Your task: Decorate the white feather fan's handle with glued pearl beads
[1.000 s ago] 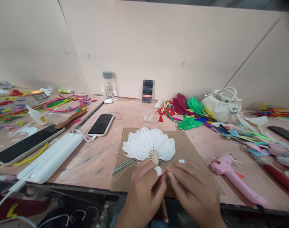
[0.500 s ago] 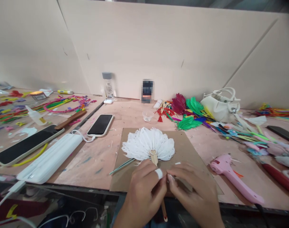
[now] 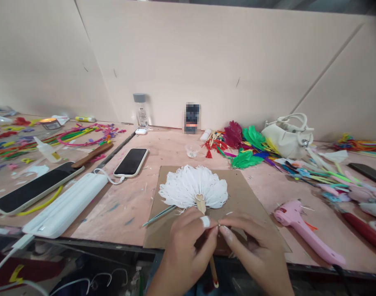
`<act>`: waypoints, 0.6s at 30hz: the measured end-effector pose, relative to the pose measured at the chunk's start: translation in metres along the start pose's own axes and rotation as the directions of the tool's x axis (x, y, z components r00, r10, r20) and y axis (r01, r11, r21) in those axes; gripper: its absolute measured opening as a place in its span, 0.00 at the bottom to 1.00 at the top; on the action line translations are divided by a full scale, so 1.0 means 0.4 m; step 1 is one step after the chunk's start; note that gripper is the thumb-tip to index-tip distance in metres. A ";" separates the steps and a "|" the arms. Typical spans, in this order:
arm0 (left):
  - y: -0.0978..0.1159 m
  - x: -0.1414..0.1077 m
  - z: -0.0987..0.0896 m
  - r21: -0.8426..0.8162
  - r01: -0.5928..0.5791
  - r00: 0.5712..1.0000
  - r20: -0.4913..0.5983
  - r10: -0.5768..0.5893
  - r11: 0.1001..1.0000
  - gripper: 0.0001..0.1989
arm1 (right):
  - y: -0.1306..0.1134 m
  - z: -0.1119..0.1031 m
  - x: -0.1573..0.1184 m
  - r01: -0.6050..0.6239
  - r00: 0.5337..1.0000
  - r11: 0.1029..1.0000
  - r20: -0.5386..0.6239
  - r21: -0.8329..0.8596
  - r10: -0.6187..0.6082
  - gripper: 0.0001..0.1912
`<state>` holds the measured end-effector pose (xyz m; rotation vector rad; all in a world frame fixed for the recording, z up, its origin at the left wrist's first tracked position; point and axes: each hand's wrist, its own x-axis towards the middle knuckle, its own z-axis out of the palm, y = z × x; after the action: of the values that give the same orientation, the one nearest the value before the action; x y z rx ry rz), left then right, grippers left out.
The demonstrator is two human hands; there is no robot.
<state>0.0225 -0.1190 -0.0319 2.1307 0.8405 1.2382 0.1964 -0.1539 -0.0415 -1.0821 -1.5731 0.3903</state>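
Observation:
A white feather fan [image 3: 192,185] lies on a brown cardboard sheet [image 3: 243,193]. A heart-shaped ring of small pearls sits where its feathers meet the wooden handle [image 3: 200,203]. My left hand [image 3: 191,242], with a white band around one finger, is closed in a pinch above the handle, covering its middle; the handle's lower end shows below. My right hand [image 3: 252,242] is closed too, its thumb and index fingertips meeting the left's. Between the fingertips shows a tiny pale bead-like piece [image 3: 219,225]. Tweezers [image 3: 158,216] lie at the fan's left edge.
A pink glue gun [image 3: 308,234] lies at the right. Coloured feathers [image 3: 246,144] and a white handbag [image 3: 288,135] sit behind. A phone [image 3: 131,162], a white power bank [image 3: 66,205] and a small clear cup [image 3: 192,151] are on the table.
The fingertips of both hands have shifted slightly, and the tiny pale piece between them now shows. The fan stays where it was.

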 end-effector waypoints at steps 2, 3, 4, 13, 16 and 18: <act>0.000 0.003 0.001 0.015 0.000 1.000 0.008 0.000 1.000 0.10 | -0.004 0.002 0.003 0.024 1.000 1.000 0.003 -0.012 -0.024 0.07; 0.000 0.004 0.002 0.018 -0.005 1.000 0.012 0.005 1.000 0.10 | -0.005 0.001 0.002 0.025 0.999 0.999 -0.018 -0.023 -0.026 0.07; 0.000 0.006 0.003 0.018 -0.013 1.000 0.013 0.012 1.000 0.10 | -0.004 -0.001 0.000 0.021 0.999 0.999 -0.050 -0.038 -0.023 0.07; 0.014 0.057 0.063 0.304 -0.100 0.990 0.128 0.064 0.947 0.11 | 0.046 -0.070 -0.043 -0.140 0.919 0.990 -0.372 0.001 0.130 0.02; 0.023 0.095 0.093 0.467 -0.173 0.963 0.264 0.051 0.867 0.13 | 0.055 -0.082 -0.045 -0.133 0.908 0.991 -0.400 -0.002 0.121 0.03; 0.027 0.118 0.106 0.514 -0.200 0.944 0.328 0.025 0.834 0.12 | 0.059 -0.082 -0.045 -0.132 0.905 0.991 -0.407 0.005 0.123 0.02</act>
<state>0.0810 -0.0974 -0.0164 2.7722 1.0197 0.7269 0.2351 -0.1656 -0.0592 -1.2002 -1.1428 0.2151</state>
